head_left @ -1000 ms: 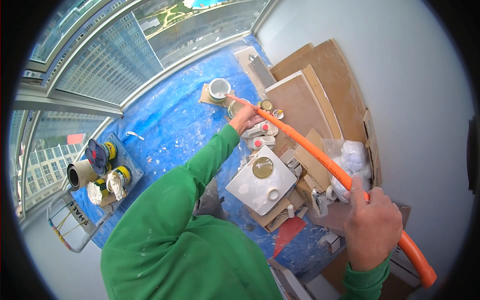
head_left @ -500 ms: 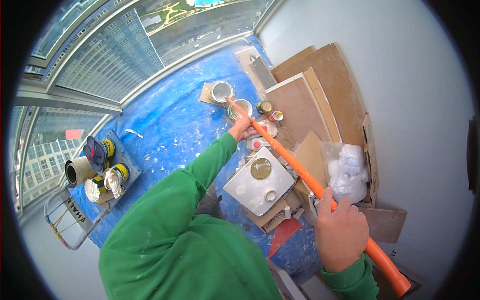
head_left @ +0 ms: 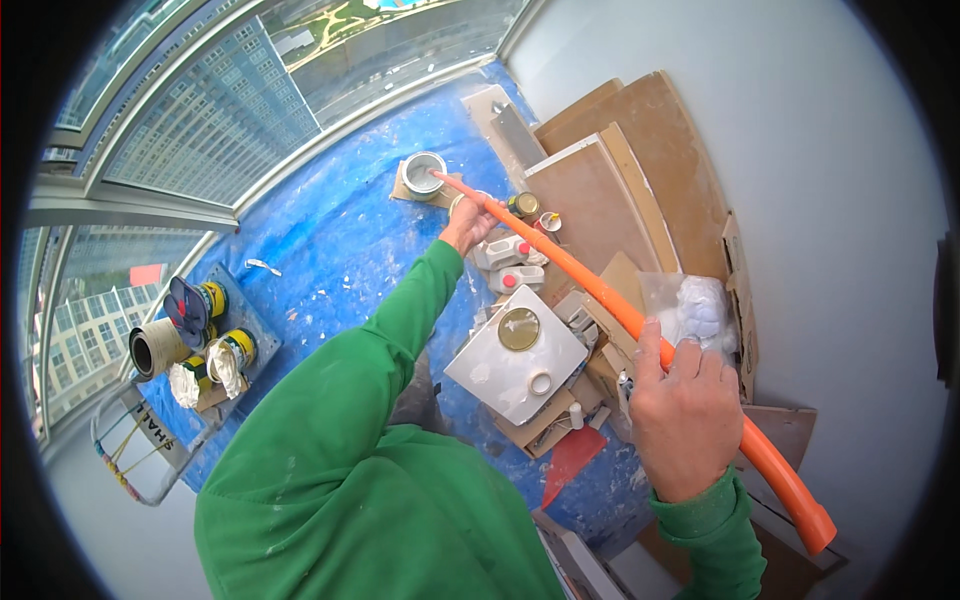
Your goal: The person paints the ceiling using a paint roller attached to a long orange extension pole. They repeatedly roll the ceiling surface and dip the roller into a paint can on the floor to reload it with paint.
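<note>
A long orange pole [head_left: 580,275] slants from lower right up to an open tin of white paint [head_left: 414,166], its narrow tip at the tin's mouth. My left hand [head_left: 468,222] is closed around the upper part of the pole. My right hand [head_left: 682,415] grips the thick lower part, its index finger lying along it. Another container, largely hidden behind my left hand, stands next to the tin. A small closed can [head_left: 524,206], a small white cup [head_left: 550,223] and white jugs with red caps [head_left: 517,280] sit nearby.
Paint cans [head_left: 240,349] stand on a low platform [head_left: 262,322] at left. A white board with a round lid [head_left: 480,370] lies on cardboard at centre. Sheets [head_left: 575,205] and a bag of white stuff [head_left: 700,310] are along the right wall. Windows [head_left: 200,140] border the blue-covered floor [head_left: 310,245].
The pole and both hands have shifted a little up in the picture over the last half second. Compared with a second ago, my right hand and the pole's lower end are further left.
</note>
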The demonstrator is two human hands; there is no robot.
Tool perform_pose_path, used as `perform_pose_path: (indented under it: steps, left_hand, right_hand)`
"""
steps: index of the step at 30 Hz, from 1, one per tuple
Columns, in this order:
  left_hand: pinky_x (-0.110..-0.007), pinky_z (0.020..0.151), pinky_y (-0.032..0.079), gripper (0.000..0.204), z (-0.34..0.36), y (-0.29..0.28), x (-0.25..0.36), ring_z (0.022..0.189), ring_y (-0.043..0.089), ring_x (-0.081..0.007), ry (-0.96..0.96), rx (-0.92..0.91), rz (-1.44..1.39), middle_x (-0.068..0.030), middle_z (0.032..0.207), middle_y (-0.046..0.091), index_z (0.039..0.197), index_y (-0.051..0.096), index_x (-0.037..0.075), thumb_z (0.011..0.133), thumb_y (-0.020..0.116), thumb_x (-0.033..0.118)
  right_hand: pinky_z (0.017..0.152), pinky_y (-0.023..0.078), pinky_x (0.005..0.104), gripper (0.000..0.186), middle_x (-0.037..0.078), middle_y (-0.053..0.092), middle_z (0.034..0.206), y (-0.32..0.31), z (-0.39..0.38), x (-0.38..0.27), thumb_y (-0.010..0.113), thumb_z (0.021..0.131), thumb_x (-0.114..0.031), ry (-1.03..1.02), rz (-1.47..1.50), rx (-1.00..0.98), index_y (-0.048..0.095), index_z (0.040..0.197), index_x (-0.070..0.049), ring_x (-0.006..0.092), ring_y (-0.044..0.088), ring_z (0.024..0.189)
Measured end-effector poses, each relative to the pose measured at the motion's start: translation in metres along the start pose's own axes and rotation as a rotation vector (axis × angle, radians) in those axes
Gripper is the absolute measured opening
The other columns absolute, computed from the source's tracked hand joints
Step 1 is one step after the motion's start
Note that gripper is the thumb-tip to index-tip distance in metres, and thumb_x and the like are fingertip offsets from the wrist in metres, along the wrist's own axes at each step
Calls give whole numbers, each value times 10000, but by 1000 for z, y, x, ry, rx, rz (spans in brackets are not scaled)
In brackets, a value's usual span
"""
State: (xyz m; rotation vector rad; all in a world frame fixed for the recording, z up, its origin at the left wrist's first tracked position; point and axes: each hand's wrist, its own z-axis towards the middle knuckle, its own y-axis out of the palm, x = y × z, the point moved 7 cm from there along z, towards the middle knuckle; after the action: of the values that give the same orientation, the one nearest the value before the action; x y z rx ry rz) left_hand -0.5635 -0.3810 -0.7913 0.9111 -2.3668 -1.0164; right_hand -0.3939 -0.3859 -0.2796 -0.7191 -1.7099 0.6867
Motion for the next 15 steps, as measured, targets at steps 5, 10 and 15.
perform_pose_path:
  steps: [5, 10, 15]
  left_hand:
    - [-504, 756, 571, 201, -13, -17, -50, 839, 630, -342, -157, 142, 257, -193, 964, 544, 1090, 431, -21, 917, 494, 62]
    - [-500, 643, 601, 249, -61, -40, -87, 745, 667, -342, -250, 196, 582, -181, 855, 595, 1057, 434, -105, 897, 540, 54]
    - [-475, 597, 610, 254, -103, -36, -82, 727, 673, -332, -277, 224, 784, -176, 846, 594, 1019, 434, -140, 899, 539, 57]
  right_hand:
    - [492, 412, 323, 302, 53, 501, 667, 20, -26, -4, 613, 796, -138, 126, 107, -243, 629, 1085, -51, 199, 526, 565]
    - [434, 424, 344, 293, 47, 522, 616, 39, -85, -16, 589, 883, -286, 270, 241, -488, 594, 1085, -74, 206, 562, 487]
    - [425, 393, 353, 264, 53, 519, 608, 30, -119, -19, 601, 875, -267, 339, 342, -530, 620, 1054, -73, 208, 550, 485]
